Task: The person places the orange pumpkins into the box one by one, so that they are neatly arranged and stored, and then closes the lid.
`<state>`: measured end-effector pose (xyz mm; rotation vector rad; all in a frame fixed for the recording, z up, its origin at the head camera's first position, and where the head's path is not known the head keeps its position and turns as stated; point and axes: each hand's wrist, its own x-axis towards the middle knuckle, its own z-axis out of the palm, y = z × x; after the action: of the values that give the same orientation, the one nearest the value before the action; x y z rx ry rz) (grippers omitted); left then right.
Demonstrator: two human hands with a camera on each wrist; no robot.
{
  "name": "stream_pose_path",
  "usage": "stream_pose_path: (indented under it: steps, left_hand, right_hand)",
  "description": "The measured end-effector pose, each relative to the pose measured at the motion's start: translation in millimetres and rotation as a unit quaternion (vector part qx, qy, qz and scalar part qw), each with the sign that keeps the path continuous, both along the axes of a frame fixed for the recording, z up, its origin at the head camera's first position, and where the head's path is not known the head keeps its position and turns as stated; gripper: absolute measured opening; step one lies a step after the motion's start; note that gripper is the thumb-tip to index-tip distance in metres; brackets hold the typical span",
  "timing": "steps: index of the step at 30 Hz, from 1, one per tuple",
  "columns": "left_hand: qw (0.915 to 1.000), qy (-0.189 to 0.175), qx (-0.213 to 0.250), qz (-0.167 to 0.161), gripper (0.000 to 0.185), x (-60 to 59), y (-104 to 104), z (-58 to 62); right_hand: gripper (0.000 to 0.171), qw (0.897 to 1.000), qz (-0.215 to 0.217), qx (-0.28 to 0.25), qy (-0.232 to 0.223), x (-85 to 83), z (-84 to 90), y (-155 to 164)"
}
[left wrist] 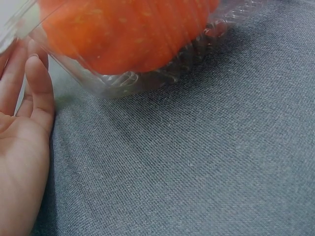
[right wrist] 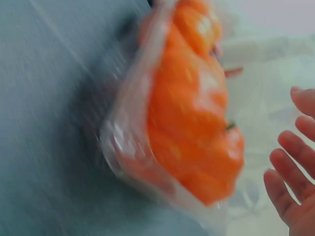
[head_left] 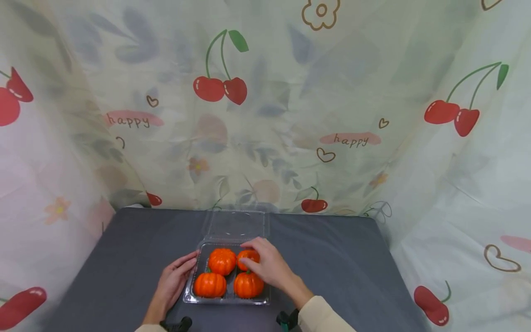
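A clear plastic clamshell box (head_left: 227, 300) with its lid (head_left: 236, 224) folded back holds several orange toy pumpkins. Two sit at the front, a left one (head_left: 210, 285) and a right one (head_left: 249, 285); behind them are a back left pumpkin (head_left: 222, 261) and a back right pumpkin (head_left: 247, 256). My left hand (head_left: 173, 281) rests its extended fingers against the box's left side. Over the back right pumpkin hovers my right hand (head_left: 271, 266), partly hiding it. In the right wrist view its fingers (right wrist: 290, 172) are spread, apart from the pumpkins.
Dark grey cloth (head_left: 332, 267) covers the table under the box. A pale curtain (head_left: 265, 115) printed with cherries and flowers hangs behind the table and along both sides. Dark wrist straps (head_left: 287, 319) show at the sleeves.
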<state>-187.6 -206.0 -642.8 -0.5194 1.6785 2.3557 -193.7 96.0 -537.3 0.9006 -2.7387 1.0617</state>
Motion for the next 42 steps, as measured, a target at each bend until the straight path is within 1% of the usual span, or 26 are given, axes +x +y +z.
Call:
stream_pose_path:
  steps: [4,7,11,13,17,18,20,23,26,33,36,39,42]
  left_hand:
    - [1.0000,0.003,-0.003,-0.001,0.064,-0.8,0,0.5]
    - [1.0000,0.000,0.001,0.002,0.065,-0.8,-1,0.2]
    - [1.0000,-0.002,0.001,0.002,0.064,-0.8,-1,-0.5]
    - [1.0000,-0.002,0.001,0.002,0.063,-0.8,-1,-0.3]
    - [1.0000,0.000,0.001,0.006,0.062,-0.6,0,0.4]
    - [1.0000,0.002,0.000,0.003,0.062,-0.4,0,0.5]
    - [1.0000,0.004,0.004,0.005,0.062,0.0,0,0.4]
    - [1.0000,0.004,0.008,0.004,0.062,0.4,-1,-0.5]
    - [0.9999,0.000,0.014,0.006,0.061,0.6,-1,-0.4]
    - [1.0000,-0.002,0.004,0.007,0.061,1.8,-2,0.9]
    - [1.0000,-0.003,0.002,0.008,0.060,2.6,-2,1.1]
    - [1.0000,0.005,-0.003,0.007,0.058,2.8,-2,1.1]
    - [0.9999,0.014,-0.005,0.003,0.057,2.3,0,1.1]
  right_hand:
    - [0.034,0.999,-0.030,-0.038,0.015,-12.6,-1.3,13]
    - [0.036,0.996,-0.051,-0.070,0.005,-19.9,-6.4,20]
    - [0.039,0.989,-0.083,-0.114,-0.041,-29.0,-14.3,24]
    - [0.042,0.985,-0.098,-0.128,-0.060,-33.8,-18.0,25]
    - [0.051,0.976,-0.134,-0.139,-0.096,-42.3,-25.0,26]
    - [0.054,0.974,-0.143,-0.140,-0.106,-44.1,-27.3,27]
    - [0.058,0.968,-0.160,-0.144,-0.129,-47.0,-32.1,28]
    - [0.065,0.961,-0.178,-0.148,-0.155,-50.9,-39.6,29]
    - [0.069,0.955,-0.183,-0.153,-0.176,-53.4,-45.1,32]
    - [0.080,0.943,-0.180,-0.150,-0.234,-58.3,-58.0,37]
    - [0.080,0.943,-0.171,-0.147,-0.246,-60.4,-63.7,40]
    - [0.077,0.943,-0.163,-0.150,-0.250,-63.0,-68.5,42]
    - [0.075,0.942,-0.164,-0.149,-0.251,-65.4,-72.4,44]
